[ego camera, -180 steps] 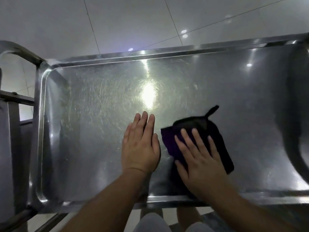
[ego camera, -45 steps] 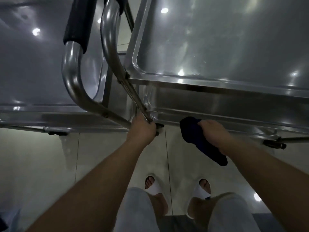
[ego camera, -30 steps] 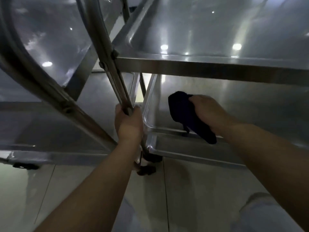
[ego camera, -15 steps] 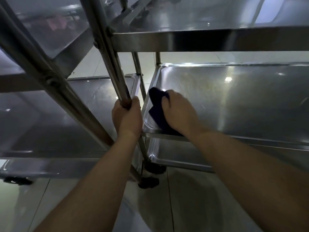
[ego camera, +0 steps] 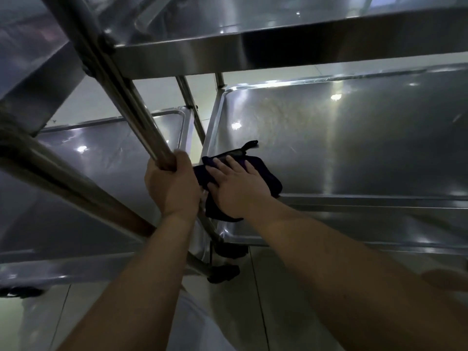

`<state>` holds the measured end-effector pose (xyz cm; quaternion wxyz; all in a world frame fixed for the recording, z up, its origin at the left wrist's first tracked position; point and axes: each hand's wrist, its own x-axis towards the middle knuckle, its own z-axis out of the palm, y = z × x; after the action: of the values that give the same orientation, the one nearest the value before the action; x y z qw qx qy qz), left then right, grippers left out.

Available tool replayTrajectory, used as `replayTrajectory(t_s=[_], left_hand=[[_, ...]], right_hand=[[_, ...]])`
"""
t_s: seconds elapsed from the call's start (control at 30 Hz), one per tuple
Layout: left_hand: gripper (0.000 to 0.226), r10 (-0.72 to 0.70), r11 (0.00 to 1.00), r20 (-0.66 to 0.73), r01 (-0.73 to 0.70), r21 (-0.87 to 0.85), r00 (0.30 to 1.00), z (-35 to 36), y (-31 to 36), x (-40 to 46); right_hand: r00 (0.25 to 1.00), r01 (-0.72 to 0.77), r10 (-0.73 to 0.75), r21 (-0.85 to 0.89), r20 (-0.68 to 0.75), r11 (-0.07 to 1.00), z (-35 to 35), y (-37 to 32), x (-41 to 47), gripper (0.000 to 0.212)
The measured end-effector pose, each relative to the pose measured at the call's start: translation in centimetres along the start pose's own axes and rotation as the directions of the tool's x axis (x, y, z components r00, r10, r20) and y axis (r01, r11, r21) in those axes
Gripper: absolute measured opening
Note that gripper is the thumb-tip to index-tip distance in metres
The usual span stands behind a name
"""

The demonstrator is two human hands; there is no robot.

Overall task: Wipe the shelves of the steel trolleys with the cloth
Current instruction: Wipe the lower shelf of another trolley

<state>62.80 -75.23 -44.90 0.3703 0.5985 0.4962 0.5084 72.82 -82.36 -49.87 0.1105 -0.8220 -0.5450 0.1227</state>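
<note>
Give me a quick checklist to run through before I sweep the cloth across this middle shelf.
1. Cloth under the wiping hand: ok. The right hand presses flat on the dark cloth.
2. Cloth on the shelf: partly. It sits at the near left corner of the middle shelf, with one end draped over the front rim.
3. Trolley steadied: ok. The left hand grips the upright post.
4. Path to the right: ok. No objects show on the shelf surface.
5. Headroom: ok. The top shelf sits well above the hand.
6. Shelf dirt: cannot tell. Glare hides it.
</note>
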Motion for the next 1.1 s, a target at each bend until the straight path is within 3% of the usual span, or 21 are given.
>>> replayTrajectory(t_s=[0.23,0.3,0.43,0.5,0.6,0.77,0.93,1.03,1.1], left_hand=[[0.021,-0.005,1.000,-0.025,0.006,0.031,1.000,0.2,-0.5,0.3],[0.022,0.002,0.999,-0.040,0.000,0.049,0.999,0.2,-0.6,0.4],[0.025,0.003,0.999,-0.049,-0.001,0.044,0.999,0.2,-0.9,0.4],[0.027,0.010,0.999,-0.057,-0.008,0.036,0.998,0.1,-0.9,0.4],[0.024,0.006,1.000,-0.056,-0.005,0.020,0.998,0.1,-0.8,0.3],[0.018,0.013,0.999,-0.047,-0.015,-0.037,0.999,0.1,-0.4,-0.2],[0.021,0.031,0.999,-0.057,-0.033,-0.042,0.998,0.2,-0.8,-0.1],[0.021,0.051,0.998,-0.078,-0.053,-0.024,0.996,0.2,-1.1,0.0],[0.020,0.065,0.998,-0.075,-0.066,-0.014,0.995,0.3,-1.1,0.0]], right_hand=[[0.950,-0.304,0.303,0.002,-0.074,0.953,-4.0,13.3,-7.1,0.060],[0.890,-0.448,0.446,-0.007,-0.095,0.894,-5.5,18.9,-10.6,0.059],[0.702,-0.704,0.707,0.060,-0.093,0.707,-8.1,27.7,-16.9,0.061],[0.641,-0.759,0.764,0.085,-0.076,0.645,-8.4,28.9,-17.1,0.065],[0.610,-0.779,0.787,0.112,-0.090,0.617,-8.3,27.1,-13.9,0.067],[0.770,-0.628,0.631,0.065,-0.093,0.776,-6.4,18.9,-3.2,0.067],[0.947,-0.319,0.318,-0.005,-0.039,0.948,-3.0,5.4,6.1,0.064],[0.993,-0.117,0.117,-0.001,0.035,0.993,-1.4,-0.3,8.3,0.062],[0.995,-0.085,0.084,0.016,0.050,0.996,-1.1,-0.7,8.3,0.061]])
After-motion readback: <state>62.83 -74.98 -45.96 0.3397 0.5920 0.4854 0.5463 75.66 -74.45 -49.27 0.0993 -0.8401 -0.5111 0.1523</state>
